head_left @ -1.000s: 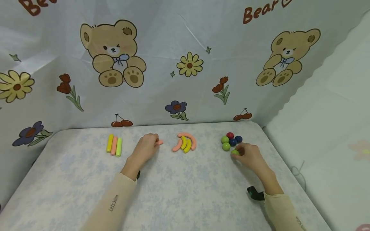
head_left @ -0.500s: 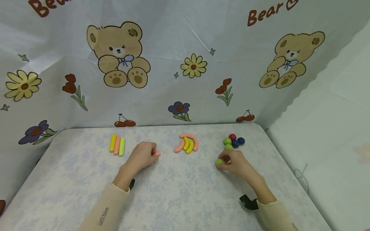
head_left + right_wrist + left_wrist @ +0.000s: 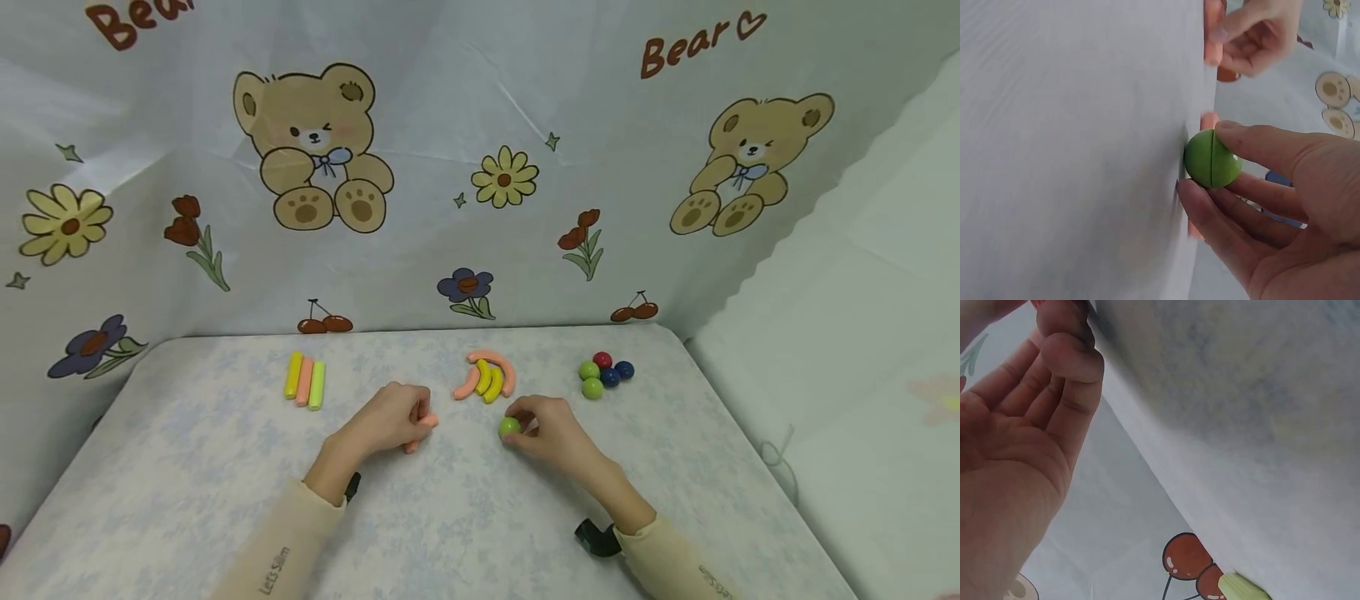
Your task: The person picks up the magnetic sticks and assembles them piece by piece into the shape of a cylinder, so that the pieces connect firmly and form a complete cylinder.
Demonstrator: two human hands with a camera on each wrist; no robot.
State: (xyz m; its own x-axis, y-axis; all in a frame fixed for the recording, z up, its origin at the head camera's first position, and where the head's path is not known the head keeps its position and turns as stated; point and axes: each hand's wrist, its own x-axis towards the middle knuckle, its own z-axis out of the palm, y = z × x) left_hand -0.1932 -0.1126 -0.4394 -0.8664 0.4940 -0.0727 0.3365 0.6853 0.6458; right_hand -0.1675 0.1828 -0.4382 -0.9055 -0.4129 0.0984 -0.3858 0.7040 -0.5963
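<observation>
My left hand (image 3: 393, 414) grips a pink sausage-shaped piece (image 3: 429, 421) low over the table, left of centre. Most of that piece is hidden by the fingers in the head view; the right wrist view shows the pink piece (image 3: 1213, 37) under the thumb. In the left wrist view the curled left fingers (image 3: 1072, 359) nearly cover it. My right hand (image 3: 553, 431) pinches a small green ball (image 3: 509, 427) between thumb and fingers, at the table surface. A seam runs round the green ball (image 3: 1210, 159) in the right wrist view. The two hands are a short gap apart.
Behind the hands lie curved pink pieces (image 3: 508, 377) around two yellow banana shapes (image 3: 492, 385). Green, red and dark blue balls (image 3: 592, 388) cluster at the right. Yellow, pink and pale green sticks (image 3: 317, 385) lie at the left. A bear-print cloth (image 3: 420, 242) hangs behind the table.
My right hand has carried the green ball leftward from the ball cluster towards the middle. My left hand, still holding the pink piece, has come nearer and slightly right.
</observation>
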